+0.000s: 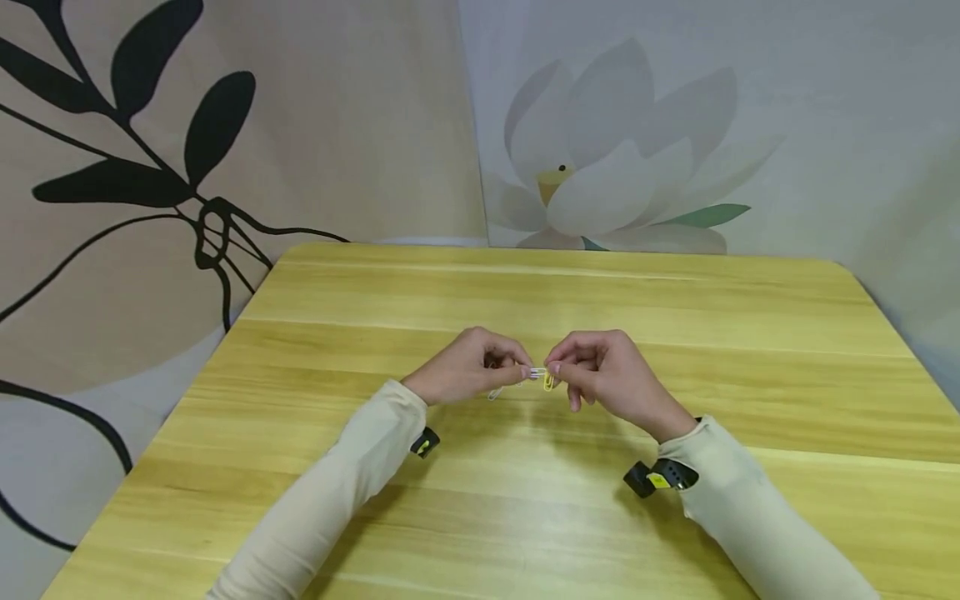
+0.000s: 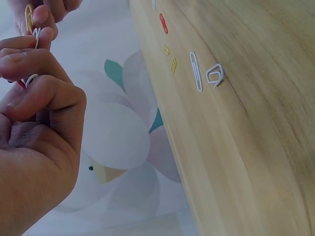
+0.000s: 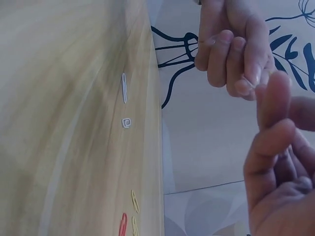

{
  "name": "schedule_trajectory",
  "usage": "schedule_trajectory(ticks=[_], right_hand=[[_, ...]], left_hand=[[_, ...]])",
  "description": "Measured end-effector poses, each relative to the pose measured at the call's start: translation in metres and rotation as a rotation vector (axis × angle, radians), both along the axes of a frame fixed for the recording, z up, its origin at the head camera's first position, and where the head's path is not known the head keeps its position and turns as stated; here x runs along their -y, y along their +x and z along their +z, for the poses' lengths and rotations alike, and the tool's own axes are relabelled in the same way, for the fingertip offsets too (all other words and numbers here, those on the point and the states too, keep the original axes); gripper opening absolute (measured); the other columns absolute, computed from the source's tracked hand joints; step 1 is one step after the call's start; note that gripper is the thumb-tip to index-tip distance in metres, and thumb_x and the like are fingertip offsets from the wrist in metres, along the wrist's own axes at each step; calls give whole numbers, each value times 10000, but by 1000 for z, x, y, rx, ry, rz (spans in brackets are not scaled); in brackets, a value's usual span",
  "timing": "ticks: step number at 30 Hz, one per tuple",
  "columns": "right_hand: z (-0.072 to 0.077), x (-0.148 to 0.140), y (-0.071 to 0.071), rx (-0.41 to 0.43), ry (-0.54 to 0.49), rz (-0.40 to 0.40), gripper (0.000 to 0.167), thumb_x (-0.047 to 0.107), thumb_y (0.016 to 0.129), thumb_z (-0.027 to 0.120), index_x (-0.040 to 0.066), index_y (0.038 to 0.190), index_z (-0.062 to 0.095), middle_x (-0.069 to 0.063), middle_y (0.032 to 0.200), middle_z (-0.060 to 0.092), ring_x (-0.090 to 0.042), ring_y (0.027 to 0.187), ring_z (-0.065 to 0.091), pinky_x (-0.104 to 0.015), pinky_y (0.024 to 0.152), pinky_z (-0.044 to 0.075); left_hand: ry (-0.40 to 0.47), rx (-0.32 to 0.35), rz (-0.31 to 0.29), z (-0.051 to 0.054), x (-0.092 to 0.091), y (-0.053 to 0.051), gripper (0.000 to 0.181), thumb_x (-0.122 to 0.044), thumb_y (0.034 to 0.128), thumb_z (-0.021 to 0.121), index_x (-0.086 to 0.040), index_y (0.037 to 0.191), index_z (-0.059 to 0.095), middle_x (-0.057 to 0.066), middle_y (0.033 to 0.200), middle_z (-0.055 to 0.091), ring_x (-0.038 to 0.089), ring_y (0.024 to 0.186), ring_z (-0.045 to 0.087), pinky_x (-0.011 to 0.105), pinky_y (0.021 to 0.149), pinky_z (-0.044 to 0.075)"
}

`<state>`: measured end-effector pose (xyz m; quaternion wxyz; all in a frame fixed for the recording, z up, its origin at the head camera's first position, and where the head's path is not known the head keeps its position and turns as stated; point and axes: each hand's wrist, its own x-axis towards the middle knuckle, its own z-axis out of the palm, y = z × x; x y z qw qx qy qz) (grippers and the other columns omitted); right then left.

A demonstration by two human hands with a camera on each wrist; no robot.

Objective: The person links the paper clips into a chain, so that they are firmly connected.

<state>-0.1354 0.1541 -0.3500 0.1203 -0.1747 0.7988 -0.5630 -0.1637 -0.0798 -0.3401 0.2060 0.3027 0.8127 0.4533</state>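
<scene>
Pale backdrop [image 1: 337, 125] at the back with a big flower print [image 1: 607, 192], and in front of it a yellowish wood bench [image 1: 787, 333]. Both hands meet above the bench, roughly in the middle of the head view. The left hand [image 1: 480, 367] has thumb and finger pinching a white clip [image 1: 537, 373], its wire sticking out toward the other side. The right hand [image 1: 611, 375] has its fingertips closed on a yellow clip [image 1: 549, 382], right beside the white one.

Looks to me like the step is working those two together. I'd pinch the white one near its end so just a short bit of loop pokes out, otherwise it'll probably swivel. Then slide the yellow wire through at an angle, gently, no prying, since thin wire likely bends easily. Can't tell whether they're hooked already, fingers are in the way.

Looks-wise: slim bent-wire clips, white one bright, yellow one hanging roughly upright. Left wrist view also shows a bit of red wire [image 2: 20, 84] tucked in the curled fingers, plus loose ones on the wood: a red clip [image 2: 163, 23], a long white clip [image 2: 196, 72] and a squarish white clip [image 2: 215, 75].
</scene>
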Motion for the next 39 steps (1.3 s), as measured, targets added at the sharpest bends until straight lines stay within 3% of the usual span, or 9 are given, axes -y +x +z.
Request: schedule_trajectory(ticks=[11, 20, 27, 34, 39], right_hand=[[0, 2, 0, -38, -28, -16, 88, 65, 957, 652, -12, 958, 696, -63, 744, 677, -301, 512, 627, -311, 460, 469], [-1, 2, -1, -36, -20, -46, 76, 81, 961, 644, 29, 949, 699, -46, 749, 675, -325, 526, 625, -311, 452, 462], [-1, 2, -3, -49, -21, -89, 92, 84, 964, 633, 14, 956, 691, -52, 725, 675, -307, 543, 627, -270, 440, 426], [-1, 2, -4, -50, -44, -127, 125, 68, 969, 615, -42, 982, 674, -62, 717, 671, -274, 549, 650, -309, 471, 483], [-1, 3, -3, -42, -62, -154, 151, 75, 972, 622, -66, 1002, 665, -63, 739, 666, -271, 552, 651, -304, 475, 491]], left_hand=[[28, -26, -2, -1, -1, -1, 127, -145, 988, 632, -111, 995, 755, 108, 683, 564, 104, 563, 447, 216, 561, 384], [21, -22, -14, -3, -3, 0, 117, -143, 980, 649, -111, 1013, 756, -28, 696, 543, 102, 595, 445, 206, 554, 390], [32, -30, -15, -1, -5, -1, 115, -124, 973, 653, -95, 1023, 752, -42, 640, 500, 97, 580, 421, 202, 568, 368], [11, -18, -40, 0, -7, 1, 109, -126, 966, 656, -77, 999, 748, -51, 641, 478, 85, 592, 419, 199, 606, 383], [25, 27, -39, 2, -8, 2, 113, -108, 971, 628, -74, 1001, 731, -7, 677, 528, 88, 588, 455, 210, 611, 427]])
